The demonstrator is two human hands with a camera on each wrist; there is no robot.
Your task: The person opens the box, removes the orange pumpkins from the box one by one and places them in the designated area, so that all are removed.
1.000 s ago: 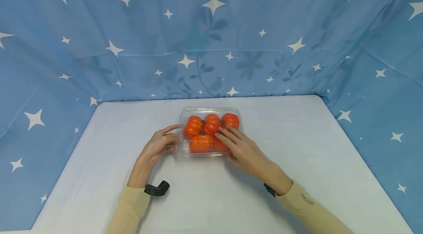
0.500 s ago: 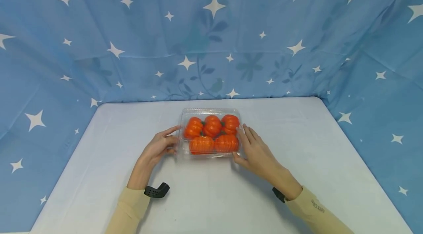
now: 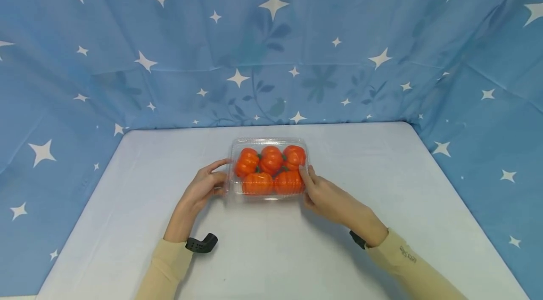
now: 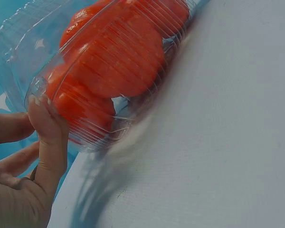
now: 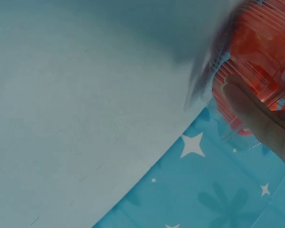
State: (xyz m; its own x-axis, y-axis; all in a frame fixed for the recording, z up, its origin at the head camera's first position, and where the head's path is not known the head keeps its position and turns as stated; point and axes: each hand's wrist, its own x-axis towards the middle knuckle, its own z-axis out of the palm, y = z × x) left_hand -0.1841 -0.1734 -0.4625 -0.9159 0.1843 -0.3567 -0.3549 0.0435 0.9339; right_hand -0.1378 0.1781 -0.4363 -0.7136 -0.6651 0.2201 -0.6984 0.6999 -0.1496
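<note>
Clamshell of orange pumpkins gripped at both ends by left hand and right hand, likely to be steadied on bench.

Set upright on the worktop, near its far edge, with long sides running left to right: clear plastic box, ribbed along the walls, lid over the contents, held at both short ends. Packed close inside: five glossy orange-red pumpkins, lobed, three behind, two in front, some showing green stems.
</note>
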